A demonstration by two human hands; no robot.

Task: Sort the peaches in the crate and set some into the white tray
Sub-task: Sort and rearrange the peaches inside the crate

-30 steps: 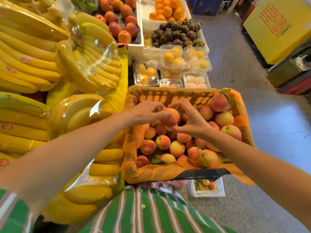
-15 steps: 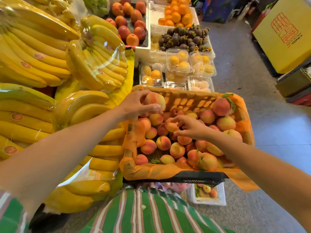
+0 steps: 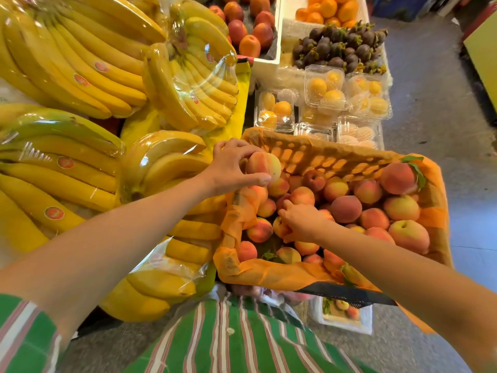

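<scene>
Crate (image 3: 336, 157): heaped, sorting seemingly mostly ahead. Left hand (image 3: 232, 169) grips lifted peach (image 3: 263, 165) above far-left corner; right hand (image 3: 302, 222) pinches second peach (image 3: 279, 226) inside.

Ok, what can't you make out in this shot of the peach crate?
Head view only.
1. Right hand: its back hides whether it grips or only touches the peach beneath.
2. White box: mostly covered by the crate.
3. Lower peaches: buried under the top peaches.
4. Banana stickers: print too small to read.
</scene>
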